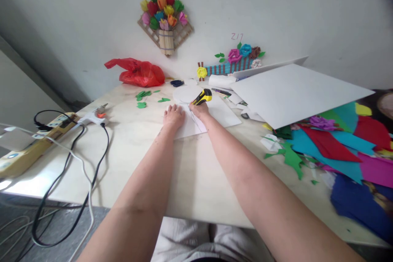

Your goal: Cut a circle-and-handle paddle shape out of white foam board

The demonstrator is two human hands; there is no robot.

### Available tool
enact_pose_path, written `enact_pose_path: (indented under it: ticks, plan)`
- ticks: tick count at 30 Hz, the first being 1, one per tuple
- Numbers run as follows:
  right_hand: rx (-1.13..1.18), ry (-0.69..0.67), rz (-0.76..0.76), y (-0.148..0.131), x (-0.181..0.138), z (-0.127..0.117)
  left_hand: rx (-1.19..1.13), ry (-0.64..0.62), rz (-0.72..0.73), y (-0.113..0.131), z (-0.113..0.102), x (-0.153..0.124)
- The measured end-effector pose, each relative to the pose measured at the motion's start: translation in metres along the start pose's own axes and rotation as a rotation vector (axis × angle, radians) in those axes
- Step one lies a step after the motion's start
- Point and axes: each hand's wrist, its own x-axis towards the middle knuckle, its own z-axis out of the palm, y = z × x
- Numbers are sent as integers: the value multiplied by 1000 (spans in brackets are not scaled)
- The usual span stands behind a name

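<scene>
A white board (225,116) with a dark curved line lies flat on the table in front of me. My left hand (174,116) rests on its left part, palm down with the fingers spread. In my right hand (199,110) is a yellow and black utility knife (202,96), its handle tilted up to the right. The fist is closed around the knife low against the board, near the curved line. The knife's tip is hidden behind the fingers. A rounded white piece (184,93) lies just beyond both hands.
Dark-handled scissors (177,83) and a red plastic bag (143,73) sit at the back. Green paper leaves (141,105) are scattered left. A glue gun (93,118) and a power strip (37,147) with cords occupy the left edge. A large white sheet (301,92) overhangs coloured scraps (331,143) at right.
</scene>
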Motion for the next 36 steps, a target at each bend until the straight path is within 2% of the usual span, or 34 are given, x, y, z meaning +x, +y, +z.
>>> enact_pose_path:
  ticks: [36]
  plan:
    - [89,1,-41,7,1,5,-4,1,11,0,1,1]
